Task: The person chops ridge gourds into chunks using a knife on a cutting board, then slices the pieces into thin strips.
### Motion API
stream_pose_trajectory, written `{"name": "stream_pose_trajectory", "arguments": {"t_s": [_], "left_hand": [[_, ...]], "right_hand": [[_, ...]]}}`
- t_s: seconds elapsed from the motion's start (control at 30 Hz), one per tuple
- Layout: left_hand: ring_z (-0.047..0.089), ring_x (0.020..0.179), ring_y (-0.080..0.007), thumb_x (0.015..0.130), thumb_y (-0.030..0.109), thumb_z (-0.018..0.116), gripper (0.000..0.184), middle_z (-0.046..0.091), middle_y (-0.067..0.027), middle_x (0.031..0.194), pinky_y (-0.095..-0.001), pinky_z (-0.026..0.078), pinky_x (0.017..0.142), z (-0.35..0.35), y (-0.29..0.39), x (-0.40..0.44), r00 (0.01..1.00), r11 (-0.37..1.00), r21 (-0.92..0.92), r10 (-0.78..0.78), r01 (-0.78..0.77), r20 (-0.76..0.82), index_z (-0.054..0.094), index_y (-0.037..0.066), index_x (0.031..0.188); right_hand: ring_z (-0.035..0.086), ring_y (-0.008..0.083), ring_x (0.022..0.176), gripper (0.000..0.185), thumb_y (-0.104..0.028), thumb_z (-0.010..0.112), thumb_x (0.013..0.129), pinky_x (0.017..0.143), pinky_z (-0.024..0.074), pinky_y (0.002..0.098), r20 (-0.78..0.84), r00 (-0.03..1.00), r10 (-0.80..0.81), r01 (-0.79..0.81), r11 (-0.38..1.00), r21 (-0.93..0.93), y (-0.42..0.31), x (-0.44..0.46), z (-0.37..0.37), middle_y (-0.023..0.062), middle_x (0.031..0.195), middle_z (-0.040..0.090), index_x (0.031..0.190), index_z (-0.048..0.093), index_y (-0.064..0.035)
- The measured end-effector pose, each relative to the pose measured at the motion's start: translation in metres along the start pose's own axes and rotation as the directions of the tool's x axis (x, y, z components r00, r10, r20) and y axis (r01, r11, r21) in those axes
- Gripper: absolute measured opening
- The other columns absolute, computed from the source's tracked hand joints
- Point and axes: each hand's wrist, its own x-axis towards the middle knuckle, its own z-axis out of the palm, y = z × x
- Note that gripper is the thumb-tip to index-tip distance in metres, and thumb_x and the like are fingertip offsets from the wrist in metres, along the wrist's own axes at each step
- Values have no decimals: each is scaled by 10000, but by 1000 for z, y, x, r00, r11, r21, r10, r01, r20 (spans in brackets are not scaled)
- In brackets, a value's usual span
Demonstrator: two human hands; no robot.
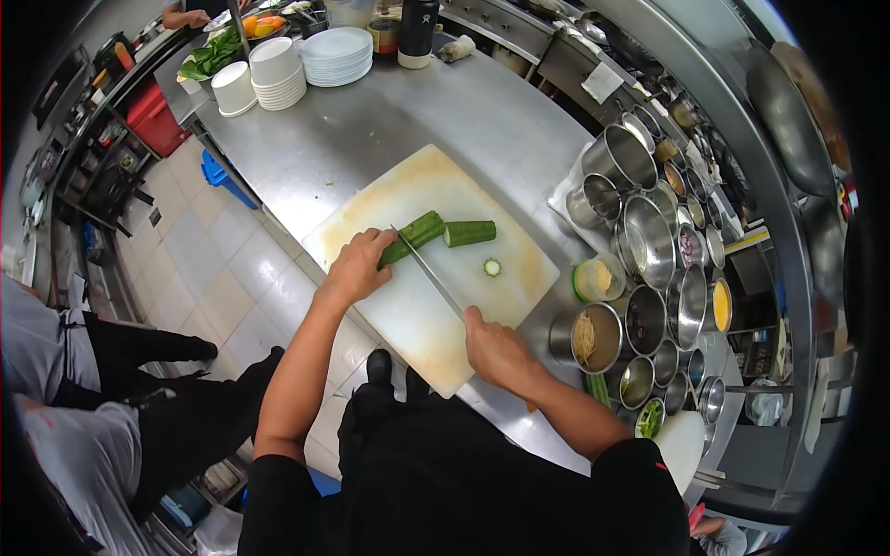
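A white cutting board [417, 334] with brownish stains lies on the steel table. My left hand [359, 264] holds a long green ridged vegetable [415, 235] near its lower left end, fingers closed on it. In my right hand [496, 347] is the handle of a knife [433, 274], whose blade reaches up and left, its tip end at the long vegetable close to my left fingers. A shorter cut piece [470, 233] lies just right of the long one. Below it, a small round end slice [492, 268] rests on the board.
Metal bowls [648, 239] of ingredients crowd the table's right side. Stacked plates [336, 56], white bowls [278, 74], leafy greens [213, 54] and a black bottle [417, 32] stand at the far end. Two people [88, 454] stand at the left; another person's hand [190, 18] shows at the top.
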Motion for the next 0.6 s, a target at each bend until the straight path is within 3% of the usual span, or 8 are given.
{"name": "stream_pose_trajectory", "arguments": {"t_s": [0.3, 0.4, 0.47, 0.53, 0.6], "left_hand": [[587, 1038, -374, 748, 48, 682, 513, 599, -172, 1076, -442, 503, 901, 1, -9, 3, 1000, 998, -53, 19, -19, 0, 553, 53, 1244], [584, 1038, -390, 744, 51, 683, 520, 595, -188, 1089, -445, 503, 903, 4, -14, 3, 1000, 998, -63, 7, -7, 3, 556, 62, 1248], [593, 1045, -370, 752, 55, 689, 544, 595, -179, 1085, -431, 502, 915, 6, -17, 2, 1000, 998, -66, 1, -2, -24, 548, 69, 1277], [602, 1052, -351, 759, 59, 695, 568, 594, -170, 1081, -418, 501, 926, -3, -15, -5, 999, 999, -54, 5, -6, -33, 539, 75, 1305], [609, 1095, -272, 818, 45, 697, 639, 597, -132, 1092, -374, 512, 906, -13, -14, -14, 961, 891, -451, -78, -52, -265, 455, 66, 1409]], "right_hand": [[656, 527, 798, 158, -34, 404, 912, 765, 513, 582, 96, 995, 38, -38, 999, -3, -19, 33, 2, 366, 832, 645, 1044, 411, 53], [678, 498, 835, 253, -22, 413, 900, 757, 531, 566, -15, 999, -30, 29, 999, -22, -7, 57, 33, 357, 871, 660, 1126, 427, 91], [672, 506, 864, 293, -37, 399, 910, 781, 526, 569, 26, 999, 47, -46, 999, -27, -7, 60, 40, 361, 903, 662, 1176, 420, 85], [645, 527, 890, 213, -92, 368, 964, 822, 491, 585, -4, 998, 57, -57, 998, 39, -5, 57, 35, 380, 932, 644, 1121, 423, 40], [640, 529, 890, 222, -164, 376, 1007, 812, 483, 587, 61, 992, 113, -117, 991, 67, 2, 51, 26, 374, 937, 645, 1136, 425, 10]]}}
